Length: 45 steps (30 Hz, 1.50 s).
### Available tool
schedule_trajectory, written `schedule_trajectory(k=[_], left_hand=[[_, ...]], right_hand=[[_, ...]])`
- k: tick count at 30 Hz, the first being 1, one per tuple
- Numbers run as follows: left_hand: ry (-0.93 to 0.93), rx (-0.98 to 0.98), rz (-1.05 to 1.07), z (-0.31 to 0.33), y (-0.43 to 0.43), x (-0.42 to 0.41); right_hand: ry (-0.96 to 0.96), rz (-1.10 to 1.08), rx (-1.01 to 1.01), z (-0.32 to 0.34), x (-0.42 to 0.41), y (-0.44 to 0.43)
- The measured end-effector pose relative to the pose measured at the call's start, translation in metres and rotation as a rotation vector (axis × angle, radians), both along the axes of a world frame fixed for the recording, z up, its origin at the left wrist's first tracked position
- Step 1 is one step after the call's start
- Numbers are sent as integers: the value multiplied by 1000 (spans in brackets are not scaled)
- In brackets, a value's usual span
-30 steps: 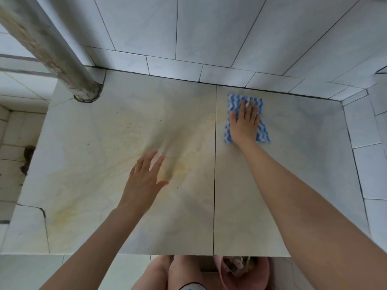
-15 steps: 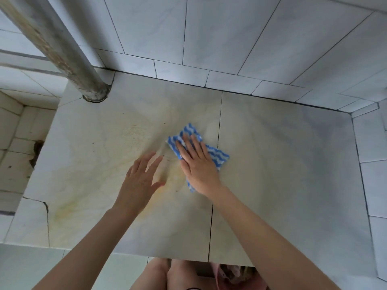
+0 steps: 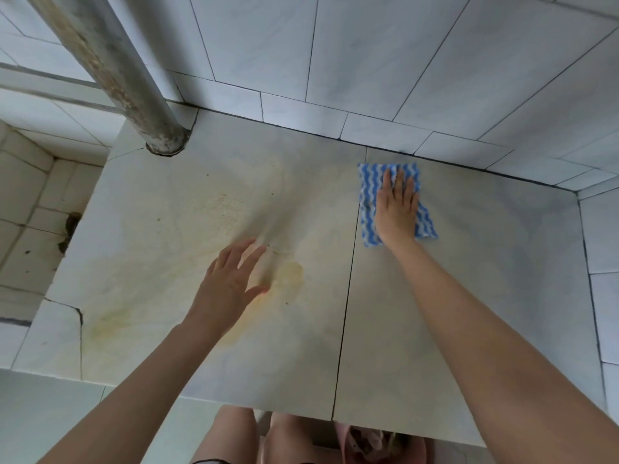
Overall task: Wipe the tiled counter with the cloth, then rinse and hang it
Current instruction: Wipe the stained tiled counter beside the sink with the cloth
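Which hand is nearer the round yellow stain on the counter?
Left. The left hand is right beside the stain, on its left; the right hand presses the cloth farther back, past the grout line, near the wall.

home wash area, tiled counter [image 3: 435, 329], tiled walls [image 3: 368, 55], metal pipe [image 3: 110, 72]

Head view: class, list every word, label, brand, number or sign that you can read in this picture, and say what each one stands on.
No text can be read anywhere in this view.
The cloth bears only blue and white wavy stripes, no label.
The counter, the wall tiles and the pipe bear stains and veining, no print.
The pink container below the counter edge is mostly hidden; no writing shows on it.
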<state>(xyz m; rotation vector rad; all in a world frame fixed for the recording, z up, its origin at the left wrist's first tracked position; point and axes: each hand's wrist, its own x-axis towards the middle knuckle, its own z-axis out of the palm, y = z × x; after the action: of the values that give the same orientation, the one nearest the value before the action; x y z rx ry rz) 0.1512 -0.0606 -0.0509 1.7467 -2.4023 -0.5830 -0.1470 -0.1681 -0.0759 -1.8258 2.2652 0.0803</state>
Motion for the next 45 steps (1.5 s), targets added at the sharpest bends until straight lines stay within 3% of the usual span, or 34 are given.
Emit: schedule_trajectory(k=[3, 12, 22, 25, 30, 33, 39, 43, 45], left_hand=[[10, 4, 11, 1, 0, 3], [-14, -5, 20, 2, -8, 37], [-8, -46, 28, -1, 2, 61], [-15, -44, 21, -1, 2, 63], [-21, -30, -8, -1, 0, 65], [10, -24, -2, -6, 5, 67], [6, -65, -86, -11, 9, 78], [-67, -24, -52, -12, 16, 88], [-73, -21, -74, -13, 21, 94]], right_hand=[[-52, -7, -11, 2, 19, -29], [-18, 293, -7, -3, 85, -57], [-203, 565, -77, -5, 136, 70], [-166, 507, -110, -8, 113, 87], [-59, 90, -100, -12, 68, 100], [0, -38, -121, -11, 90, 124], [-29, 79, -110, -8, 166, 175], [-29, 127, -126, -9, 152, 182], [-41, 13, -142, -9, 135, 195]])
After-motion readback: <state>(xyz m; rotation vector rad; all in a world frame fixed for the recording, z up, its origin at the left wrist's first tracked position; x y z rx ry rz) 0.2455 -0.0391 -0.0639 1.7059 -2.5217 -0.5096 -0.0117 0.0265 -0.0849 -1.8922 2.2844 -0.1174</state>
